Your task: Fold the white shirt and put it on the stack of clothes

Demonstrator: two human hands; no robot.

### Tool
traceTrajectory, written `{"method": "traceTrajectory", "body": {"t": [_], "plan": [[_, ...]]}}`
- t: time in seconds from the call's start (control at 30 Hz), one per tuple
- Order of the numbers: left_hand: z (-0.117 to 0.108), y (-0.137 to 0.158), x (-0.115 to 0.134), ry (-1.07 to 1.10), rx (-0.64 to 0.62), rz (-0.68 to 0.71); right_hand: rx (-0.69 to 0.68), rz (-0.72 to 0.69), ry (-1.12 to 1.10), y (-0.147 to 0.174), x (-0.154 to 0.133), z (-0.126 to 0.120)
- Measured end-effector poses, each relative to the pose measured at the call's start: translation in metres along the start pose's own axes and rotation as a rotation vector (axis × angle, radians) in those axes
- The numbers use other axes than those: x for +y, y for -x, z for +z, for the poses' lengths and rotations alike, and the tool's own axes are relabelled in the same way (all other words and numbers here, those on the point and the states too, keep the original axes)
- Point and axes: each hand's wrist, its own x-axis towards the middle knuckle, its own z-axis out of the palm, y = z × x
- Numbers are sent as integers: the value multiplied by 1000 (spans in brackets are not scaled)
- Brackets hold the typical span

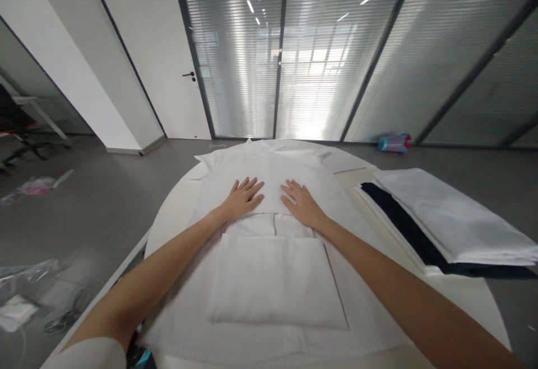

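White collared shirt (271,173): spreading across the round worktop (168,217), long axis running from near edge to far edge, collar (267,146) pointing to the far edge. Left hand (240,199) and right hand (304,206): lying palm-down on its upper part, both sitting about equally near its middle line, fingers fanning apart and gripping nothing. Folded white cloth (277,282): lying toward the near edge, long axis running left to right. Folded garment stack (454,217): sitting by the right edge.
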Motion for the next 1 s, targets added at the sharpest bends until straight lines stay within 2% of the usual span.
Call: {"method": "traceTrajectory", "body": {"t": [0.17, 0.23, 0.33, 0.4, 0.43, 0.5, 0.57, 0.63, 0.73, 1.0], "plan": [[-1, 1, -1, 29, 28, 18, 28, -42, -56, -1, 7, 5], [-3, 1, 0, 54, 150, 21, 43, -45, -59, -1, 7, 5], [-8, 1, 2, 107, 405, 47, 106, -8, -61, -2, 1, 1], [-11, 2, 5, 131, 455, 94, 164, 14, -68, -3, -6, -3], [-11, 2, 6, 126, 425, 117, 179, 13, -68, -3, -10, -5], [-11, 4, 9, 92, 282, 132, 157, -10, -41, -3, -15, -5], [-9, 5, 12, 60, 114, 109, 79, -31, 9, -2, -17, -3], [-7, 5, 13, 51, 19, 81, -2, -41, 50, -1, -16, 1], [-6, 5, 12, 42, 11, 82, -42, -50, 64, 0, -12, 6], [-5, 4, 9, 39, -3, 88, -22, -53, 77, 1, -12, 4]]}}
